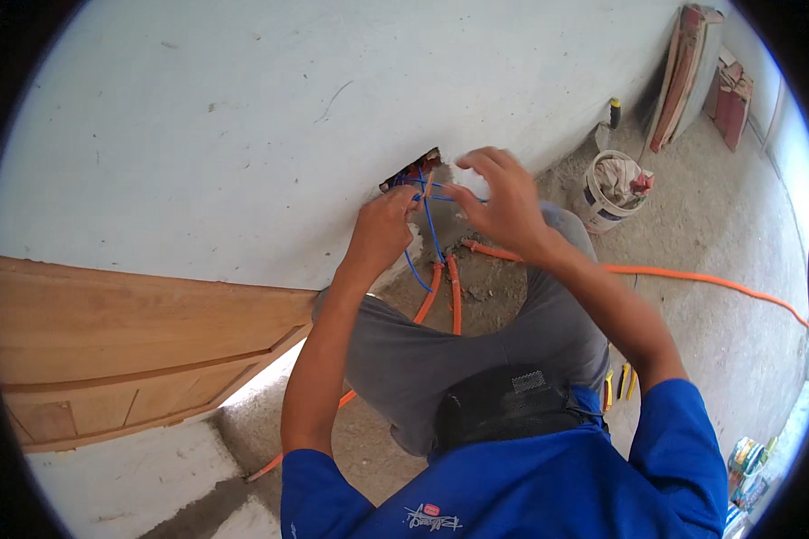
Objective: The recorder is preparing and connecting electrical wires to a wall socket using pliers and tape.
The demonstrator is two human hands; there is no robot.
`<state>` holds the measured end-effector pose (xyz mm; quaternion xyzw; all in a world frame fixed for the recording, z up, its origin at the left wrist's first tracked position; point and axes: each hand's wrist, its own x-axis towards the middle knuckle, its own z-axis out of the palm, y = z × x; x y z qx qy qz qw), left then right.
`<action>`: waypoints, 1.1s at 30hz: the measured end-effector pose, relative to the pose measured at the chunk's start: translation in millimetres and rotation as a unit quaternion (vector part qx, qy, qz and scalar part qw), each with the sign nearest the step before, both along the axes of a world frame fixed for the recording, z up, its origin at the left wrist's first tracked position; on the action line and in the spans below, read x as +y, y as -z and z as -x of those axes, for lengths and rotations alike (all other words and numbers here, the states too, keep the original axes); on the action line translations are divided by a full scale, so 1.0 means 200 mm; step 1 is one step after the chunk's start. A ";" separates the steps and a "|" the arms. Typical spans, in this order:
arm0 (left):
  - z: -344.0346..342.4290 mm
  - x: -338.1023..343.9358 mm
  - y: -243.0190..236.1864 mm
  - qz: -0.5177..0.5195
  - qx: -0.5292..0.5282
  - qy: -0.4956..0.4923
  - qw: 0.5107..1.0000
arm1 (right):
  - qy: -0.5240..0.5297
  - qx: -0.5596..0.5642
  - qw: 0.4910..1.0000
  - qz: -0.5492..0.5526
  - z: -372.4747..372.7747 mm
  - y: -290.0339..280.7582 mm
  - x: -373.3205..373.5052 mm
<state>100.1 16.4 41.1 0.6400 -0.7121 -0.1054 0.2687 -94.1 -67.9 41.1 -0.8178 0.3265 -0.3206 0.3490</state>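
My left hand point(382, 229) is closed in a pinch on blue wires point(434, 225) in front of a rough rectangular opening point(420, 163) in the white wall. My right hand point(503, 202) is just right of them, its thumb and fingers apart, the thumb close to a blue wire. A short thin orange piece stands among the wires by my left fingertips. Below the opening, orange corrugated conduits point(455, 296) end on the dusty floor between my grey-trousered legs, with blue wires reaching down to them.
A wooden panelled door point(135, 332) is at the left. Right along the wall are a bucket point(593, 202) with rubble, a trowel point(614, 114) and leaning boards point(674, 81). An orange conduit point(710, 280) crosses the floor. Hand tools point(629, 382) lie by my right leg; packages point(746, 458) sit farther right.
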 end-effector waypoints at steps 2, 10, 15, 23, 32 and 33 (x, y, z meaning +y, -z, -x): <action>0.00 0.01 -0.02 -0.011 0.000 -0.008 1.000 | -0.055 -0.142 0.941 0.303 0.11 0.00 0.10; 0.01 -0.02 0.00 -0.006 0.048 0.006 0.999 | -0.022 -0.066 0.982 0.175 0.05 0.25 0.14; 0.02 -0.02 -0.02 -0.028 -0.003 -0.003 1.000 | 0.021 -0.119 0.960 0.251 0.03 -0.08 0.20; 0.02 -0.03 0.01 0.012 -0.032 0.008 0.999 | -0.067 0.034 0.969 -0.234 -0.11 0.02 -0.17; -0.01 -0.02 0.04 0.031 -0.002 0.036 0.999 | -0.091 -0.093 0.795 -0.593 -0.20 0.09 -0.23; 0.00 -0.02 0.05 0.041 -0.001 0.044 0.998 | -0.088 -0.095 0.795 -0.593 -0.19 0.11 -0.26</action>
